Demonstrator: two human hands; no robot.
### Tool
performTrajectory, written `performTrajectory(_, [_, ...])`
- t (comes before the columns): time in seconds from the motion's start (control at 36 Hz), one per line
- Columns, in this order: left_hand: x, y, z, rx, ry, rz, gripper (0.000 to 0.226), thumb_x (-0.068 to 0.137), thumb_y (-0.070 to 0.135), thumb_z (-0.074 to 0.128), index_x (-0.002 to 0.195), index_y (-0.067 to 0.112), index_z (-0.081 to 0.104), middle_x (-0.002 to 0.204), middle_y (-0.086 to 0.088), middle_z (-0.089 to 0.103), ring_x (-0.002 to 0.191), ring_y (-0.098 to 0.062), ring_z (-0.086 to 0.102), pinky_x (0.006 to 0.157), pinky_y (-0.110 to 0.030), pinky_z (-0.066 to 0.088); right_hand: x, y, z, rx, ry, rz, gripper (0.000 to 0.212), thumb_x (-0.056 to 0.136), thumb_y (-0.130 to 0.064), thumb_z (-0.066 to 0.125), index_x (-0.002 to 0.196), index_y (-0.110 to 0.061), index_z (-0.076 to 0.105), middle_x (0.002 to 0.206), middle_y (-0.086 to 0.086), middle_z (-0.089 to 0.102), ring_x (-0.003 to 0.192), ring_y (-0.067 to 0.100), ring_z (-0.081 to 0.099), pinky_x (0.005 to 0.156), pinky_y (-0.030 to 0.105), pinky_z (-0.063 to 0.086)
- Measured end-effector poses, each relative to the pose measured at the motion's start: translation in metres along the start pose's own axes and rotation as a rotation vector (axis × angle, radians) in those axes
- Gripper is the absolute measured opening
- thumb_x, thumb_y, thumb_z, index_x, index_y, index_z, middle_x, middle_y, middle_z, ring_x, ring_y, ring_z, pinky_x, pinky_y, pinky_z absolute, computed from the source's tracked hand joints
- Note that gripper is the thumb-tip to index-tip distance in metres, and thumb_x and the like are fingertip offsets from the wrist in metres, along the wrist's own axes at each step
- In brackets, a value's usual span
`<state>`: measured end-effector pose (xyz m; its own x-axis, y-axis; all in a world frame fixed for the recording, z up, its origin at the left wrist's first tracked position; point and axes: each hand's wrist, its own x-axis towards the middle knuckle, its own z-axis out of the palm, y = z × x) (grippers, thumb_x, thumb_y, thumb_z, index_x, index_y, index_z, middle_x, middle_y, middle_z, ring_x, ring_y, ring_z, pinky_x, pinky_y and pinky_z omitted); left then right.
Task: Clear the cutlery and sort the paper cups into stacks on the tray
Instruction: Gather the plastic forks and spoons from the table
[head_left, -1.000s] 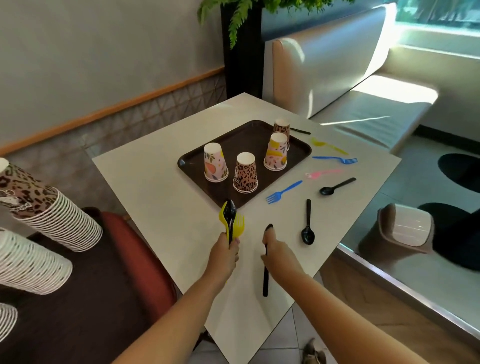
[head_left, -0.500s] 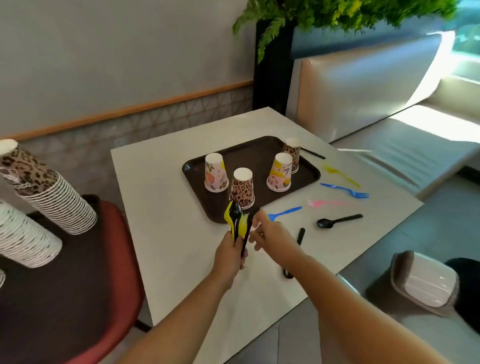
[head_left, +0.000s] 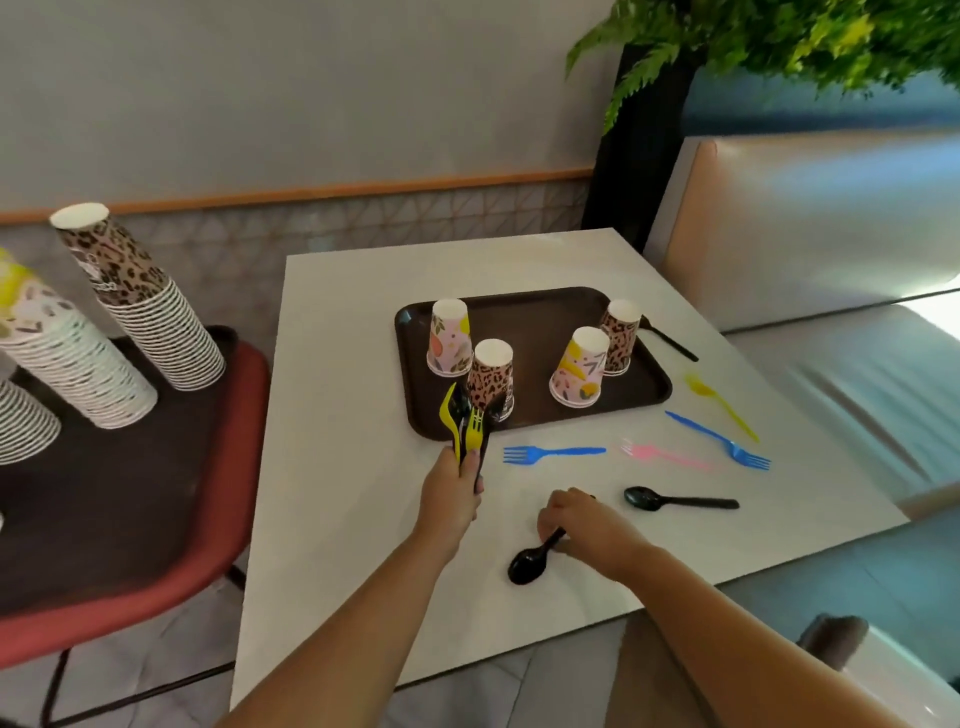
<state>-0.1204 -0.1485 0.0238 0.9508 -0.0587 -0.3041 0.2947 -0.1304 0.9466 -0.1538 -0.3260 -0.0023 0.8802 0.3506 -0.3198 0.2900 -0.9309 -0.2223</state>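
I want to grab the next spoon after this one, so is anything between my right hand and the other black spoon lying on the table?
Nothing visible. The right hand is on one black spoon; the other black spoon lies apart, with only bare table between.

The black spoon (head_left: 530, 564) is glossy plastic. The table (head_left: 353, 467) has a smooth, matt white top. The brown tray (head_left: 545, 322) appears smooth plastic.

Head-worn view, forward and down over the table (head_left: 363, 322), edges perhaps blurred.
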Motion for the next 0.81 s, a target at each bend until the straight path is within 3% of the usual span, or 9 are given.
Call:
performTrajectory(0.17, [0.005,0.002,0.003,-0.067,0.047,-0.015,0.021,0.1,0.025,0.039,0.081,0.015,0.042,0.065,-0.003,0.042,0.048,-0.01,0.033,0.044,-0.023,0.028,0.013,0.008,0.005,-0.002,0.249,-0.093,0.017,0.091,-0.022,0.053,0.108,-0.019,0.058,0.106,0.0,0.059,0.102,0.02,0.052,0.094,0.028,0.036])
performTrajectory(0.28, [0.012,0.002,0.0,-0.037,0.051,0.019,0.022,0.099,0.027,0.041,0.082,0.013,0.04,0.063,-0.002,0.041,0.045,-0.009,0.033,0.042,-0.021,0.028,0.031,0.018,-0.01,0.15,0.381,0.016,0.018,0.093,-0.014,0.051,0.109,-0.011,0.056,0.107,0.007,0.054,0.096,0.024,0.055,0.085,0.033,0.042])
performTrajectory(0.39, [0.02,0.004,-0.004,-0.025,0.042,0.048,0.023,0.098,0.027,0.044,0.082,0.012,0.038,0.062,-0.002,0.04,0.042,-0.007,0.032,0.042,-0.022,0.028,0.049,0.032,-0.016,0.208,0.354,0.209,0.03,0.089,-0.005,0.052,0.119,-0.007,0.053,0.122,0.01,0.046,0.104,0.03,0.056,0.086,0.035,0.043])
performTrajectory(0.5, [0.031,0.008,-0.005,-0.005,0.043,0.064,0.025,0.097,0.026,0.046,0.078,0.014,0.036,0.061,-0.002,0.039,0.044,-0.008,0.031,0.042,-0.022,0.028,0.062,0.04,-0.022,0.201,0.305,0.252,0.048,0.089,-0.01,0.056,0.135,-0.015,0.043,0.134,0.004,0.039,0.115,0.023,0.054,0.093,0.03,0.043])
performTrajectory(0.61, [0.04,0.012,-0.002,-0.018,0.025,0.074,0.027,0.097,0.024,0.047,0.074,0.017,0.034,0.059,0.0,0.036,0.036,-0.003,0.028,0.038,-0.019,0.027,0.071,0.043,-0.016,0.18,0.235,0.277,0.038,0.089,-0.013,0.057,0.126,-0.013,0.051,0.125,0.006,0.045,0.108,0.024,0.056,0.088,0.029,0.043])
performTrajectory(0.72, [0.047,0.013,0.0,-0.02,0.015,0.081,0.026,0.097,0.024,0.047,0.075,0.017,0.035,0.059,-0.001,0.036,0.036,-0.003,0.028,0.038,-0.019,0.026,0.078,0.041,-0.011,0.2,0.269,0.275,0.023,0.094,-0.017,0.049,0.115,-0.009,0.056,0.113,0.009,0.05,0.102,0.026,0.056,0.078,0.024,0.038])
performTrajectory(0.81, [0.048,0.013,0.003,0.011,0.016,0.084,0.025,0.096,0.025,0.048,0.075,0.017,0.036,0.06,-0.001,0.037,0.04,-0.006,0.029,0.04,-0.021,0.027,0.083,0.041,-0.011,0.176,0.307,0.257,0.024,0.095,-0.019,0.048,0.114,-0.008,0.057,0.113,0.01,0.055,0.105,0.027,0.055,0.081,0.028,0.039])
